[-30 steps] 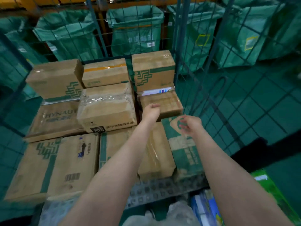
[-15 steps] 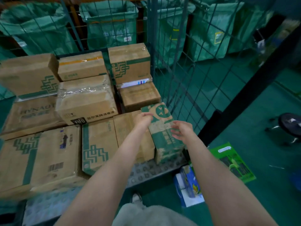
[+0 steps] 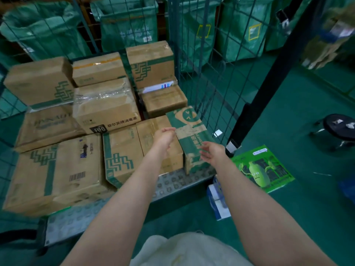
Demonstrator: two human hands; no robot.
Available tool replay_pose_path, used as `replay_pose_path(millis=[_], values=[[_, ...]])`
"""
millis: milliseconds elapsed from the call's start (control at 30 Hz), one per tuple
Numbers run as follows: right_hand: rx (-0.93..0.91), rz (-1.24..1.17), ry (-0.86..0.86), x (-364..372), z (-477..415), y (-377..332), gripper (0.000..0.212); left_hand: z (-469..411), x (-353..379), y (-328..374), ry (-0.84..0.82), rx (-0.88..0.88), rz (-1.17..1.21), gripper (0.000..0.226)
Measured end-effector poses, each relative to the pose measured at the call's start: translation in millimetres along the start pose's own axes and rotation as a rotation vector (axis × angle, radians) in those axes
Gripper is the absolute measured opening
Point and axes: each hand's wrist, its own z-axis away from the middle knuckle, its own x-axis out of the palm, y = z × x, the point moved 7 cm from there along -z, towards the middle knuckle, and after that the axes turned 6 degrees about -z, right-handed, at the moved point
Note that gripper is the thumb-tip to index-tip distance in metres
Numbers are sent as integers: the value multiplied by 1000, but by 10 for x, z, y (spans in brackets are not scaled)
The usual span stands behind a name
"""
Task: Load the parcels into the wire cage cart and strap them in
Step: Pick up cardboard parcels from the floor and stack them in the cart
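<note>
As viewed from above, looking down into the wire cage cart (image 3: 201,77): narrow green-printed parcel (image 3: 189,135) on the studded cart floor (image 3: 172,182) at the front right corner, long axis front to back, just beside the right mesh wall and touching the brown carton (image 3: 153,135) to its left. Left hand (image 3: 164,134) at the parcel's upper left edge, fingers curled inward against the cardboard; actual grip not discernible. Right hand (image 3: 211,153) at the parcel's near right side, fingers loosely spread and relaxed, tips at the green face, nothing held. Remaining parcels packed across the cart, partly in two layers, among them a taped carton marked FIFO (image 3: 104,106) on top at centre. Black strap (image 3: 269,83) slanting down outside the right wall, metal end (image 3: 233,146) near the cart's front corner, apart from the parcels. On the green floor to the right, a bright green pouch (image 3: 263,167) and a black stool (image 3: 340,125); green mail sacks (image 3: 124,25) behind the rear mesh.
</note>
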Motion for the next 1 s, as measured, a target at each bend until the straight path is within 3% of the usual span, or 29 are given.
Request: replay_pose_path(millis=[233, 400, 500, 567, 633, 767, 1000], values=[[-3, -137, 157, -252, 294, 580, 21, 244, -31, -276, -232, -27, 25, 32], [-6, -306, 225, -263, 738, 1198, 27, 431, -154, -558, -329, 7, -113, 37], [-35, -356, 276, -374, 969, 1400, 16, 581, -173, -813, -398, -24, -202, 36], [-63, -376, 308, -536, 1068, 1460, 26, 637, -131, -956, -431, -36, -233, 36], [-93, -429, 340, -697, 1253, 1535, 31, 768, -33, -1048, -479, -14, -276, 34], [-102, -498, 470, -1044, 1647, 1788, 19, 1134, 289, -1221, -606, 65, -405, 25], [-122, -685, 719, -1955, 2473, 2386, 16, 2018, 918, -1549, -822, 146, -566, 22]])
